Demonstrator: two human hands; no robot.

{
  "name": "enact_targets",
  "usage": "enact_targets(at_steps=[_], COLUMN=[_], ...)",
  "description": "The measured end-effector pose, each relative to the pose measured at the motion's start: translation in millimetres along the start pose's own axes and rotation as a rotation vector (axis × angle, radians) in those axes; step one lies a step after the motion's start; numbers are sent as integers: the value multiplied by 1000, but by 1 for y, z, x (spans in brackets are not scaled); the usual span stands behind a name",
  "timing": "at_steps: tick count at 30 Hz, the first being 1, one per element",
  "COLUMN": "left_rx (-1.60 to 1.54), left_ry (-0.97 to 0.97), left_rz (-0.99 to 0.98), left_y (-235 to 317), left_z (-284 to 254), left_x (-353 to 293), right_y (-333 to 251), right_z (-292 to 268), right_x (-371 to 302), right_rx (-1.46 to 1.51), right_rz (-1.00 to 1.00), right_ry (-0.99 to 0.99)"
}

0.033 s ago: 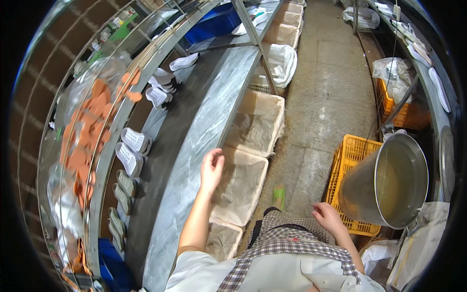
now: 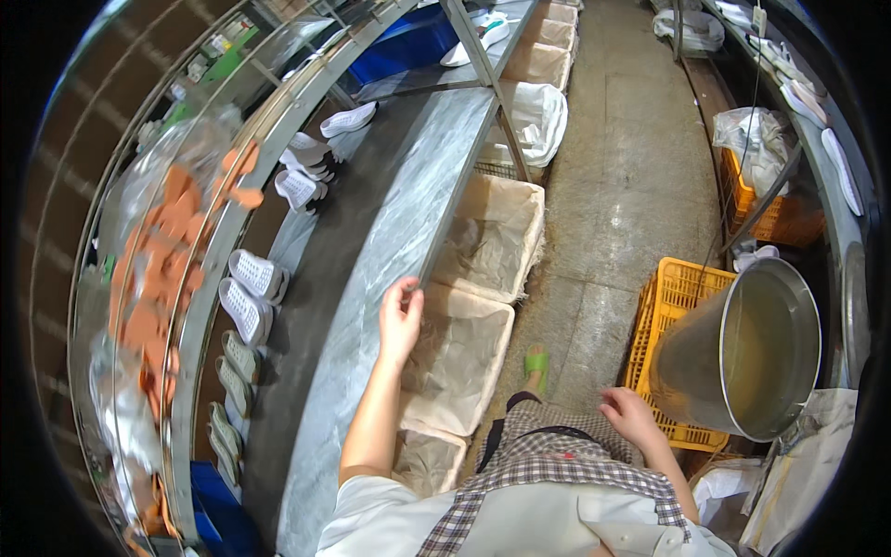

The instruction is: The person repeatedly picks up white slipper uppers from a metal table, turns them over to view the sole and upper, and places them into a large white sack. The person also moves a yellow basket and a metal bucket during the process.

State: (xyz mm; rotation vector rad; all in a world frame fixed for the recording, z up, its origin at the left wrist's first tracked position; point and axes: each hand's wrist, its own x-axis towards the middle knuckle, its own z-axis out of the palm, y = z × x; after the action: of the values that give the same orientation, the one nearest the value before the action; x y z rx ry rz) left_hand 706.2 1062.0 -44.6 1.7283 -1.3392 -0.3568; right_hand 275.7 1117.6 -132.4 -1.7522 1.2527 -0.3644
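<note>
Near bench (image 2: 394,218), left hand (image 2: 401,320), near yellow crate (image 2: 685,278), right hand (image 2: 631,415), each grip loosely parted, red mark (image 2: 568,456) on apron (image 2: 534,480)

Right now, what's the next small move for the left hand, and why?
Probably ease the left hand leftward toward the pair of white shoe soles. It looks empty and loosely curled near the edge of the grey benchtop, while those soles sit on the far side of the dark strip, seemingly with nothing blocking the way.
</note>
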Motion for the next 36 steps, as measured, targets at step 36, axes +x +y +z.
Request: enact_targets(at_steps=[36], left_rx=[226], left_ry=[405], left_rz=[348], left_y=[-91], left_z=[5], left_x=[496], right_y=[-45], right_z=[-8], right_x=[264], right_rx=[-165], right_rz=[263], right_ry=[-5])
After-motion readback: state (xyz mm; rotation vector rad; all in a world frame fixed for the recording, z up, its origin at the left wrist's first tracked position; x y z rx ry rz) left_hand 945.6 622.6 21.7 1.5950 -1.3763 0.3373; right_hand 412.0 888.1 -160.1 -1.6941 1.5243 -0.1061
